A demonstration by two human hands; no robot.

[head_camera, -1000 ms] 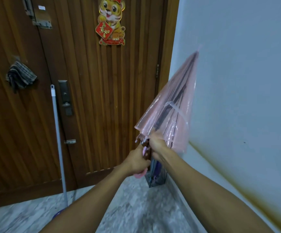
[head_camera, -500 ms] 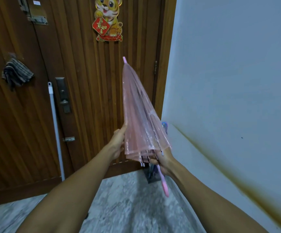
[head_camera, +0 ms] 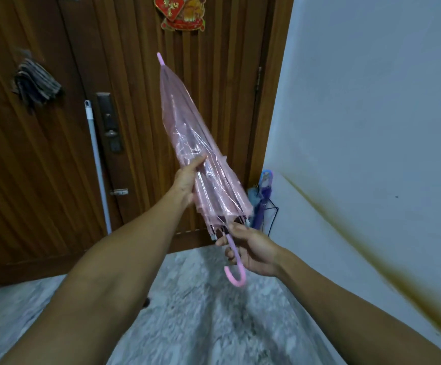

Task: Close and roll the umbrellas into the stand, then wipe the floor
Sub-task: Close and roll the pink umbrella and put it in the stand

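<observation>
A folded pink see-through umbrella [head_camera: 187, 133] points up and to the left in front of the wooden door, its pink tip uppermost. My left hand [head_camera: 187, 180] is wrapped around the loose canopy near its lower half. My right hand [head_camera: 253, 248] grips the pink handle shaft just above the hooked end [head_camera: 234, 277]. The wire umbrella stand [head_camera: 270, 214] sits in the corner by the door and holds a purple umbrella [head_camera: 263, 204] with a blue handle.
A mop handle [head_camera: 96, 156] leans against the brown door [head_camera: 42, 180]. A striped cloth [head_camera: 36, 84] hangs on the door at upper left. A white wall [head_camera: 372, 114] with a brown streak runs along the right. The floor [head_camera: 201, 312] is mottled grey marble.
The umbrella swung from pointing up-right by the wall to pointing up-left before the door. My left hand moved from the handle onto the canopy; my right hand now grips the handle shaft.
</observation>
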